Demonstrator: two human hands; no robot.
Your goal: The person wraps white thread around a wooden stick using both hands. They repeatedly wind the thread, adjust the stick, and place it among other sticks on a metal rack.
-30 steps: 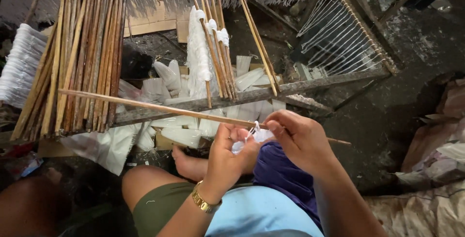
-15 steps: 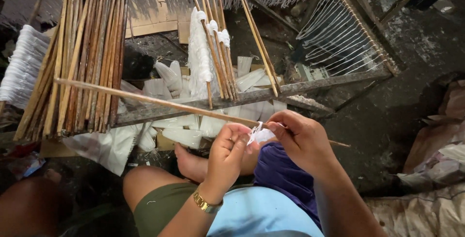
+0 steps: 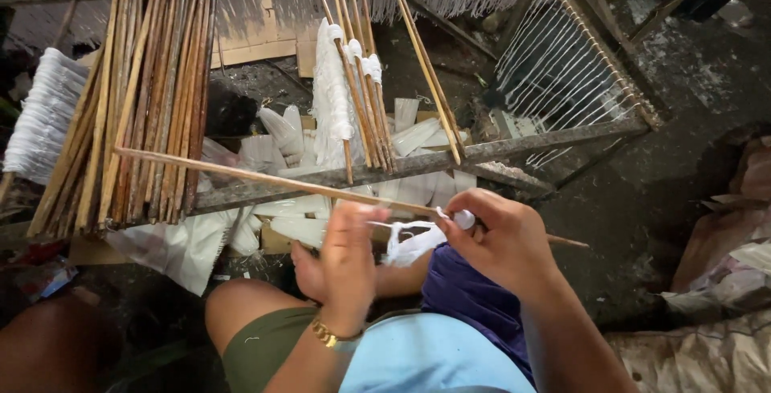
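Dark dirt floor (image 3: 642, 200), wooden rack (image 3: 418, 164)

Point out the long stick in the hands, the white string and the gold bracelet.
long stick (image 3: 241, 171), head view, bare middle of the shaft.
white string (image 3: 411, 245), head view, bunched part between the hands.
gold bracelet (image 3: 325, 333), head view, links on the left wrist.

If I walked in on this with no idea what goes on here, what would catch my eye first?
Probably the two hands low in the middle: the left hand and the right hand work a scrap of white string onto a long thin stick that slants across the view. Next, the bundle of brown sticks leaning at the left, and the frame of white strands at the upper right.
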